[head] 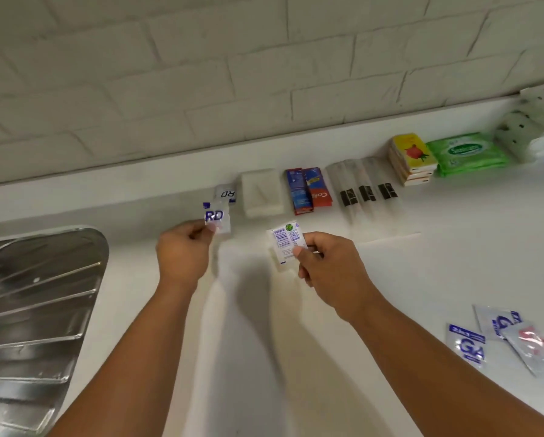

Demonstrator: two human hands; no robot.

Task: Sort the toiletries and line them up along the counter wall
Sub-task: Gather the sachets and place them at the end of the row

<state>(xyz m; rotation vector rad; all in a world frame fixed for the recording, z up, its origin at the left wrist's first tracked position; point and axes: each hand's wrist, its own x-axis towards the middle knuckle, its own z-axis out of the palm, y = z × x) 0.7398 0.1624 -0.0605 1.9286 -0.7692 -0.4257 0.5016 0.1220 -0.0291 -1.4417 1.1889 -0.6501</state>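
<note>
My left hand (182,253) pinches a small clear sachet printed "RD" (217,217) just above the white counter (422,279). A second "RD" sachet (226,193) lies behind it near the wall. My right hand (324,263) pinches a white sachet with a blue barcode (284,242). Along the wall, left to right, lie a white folded pack (262,192), red and blue toothpaste sachets (308,190), clear-wrapped toothbrushes (365,190), a stack of yellow soap boxes (412,159) and green wipes packs (467,152).
A steel sink drainer (34,310) fills the left edge. Loose blue-printed sachets (467,343) and a red-printed one (531,342) lie at the front right. White rolled items (535,137) sit at the far right by the white brick wall (201,74).
</note>
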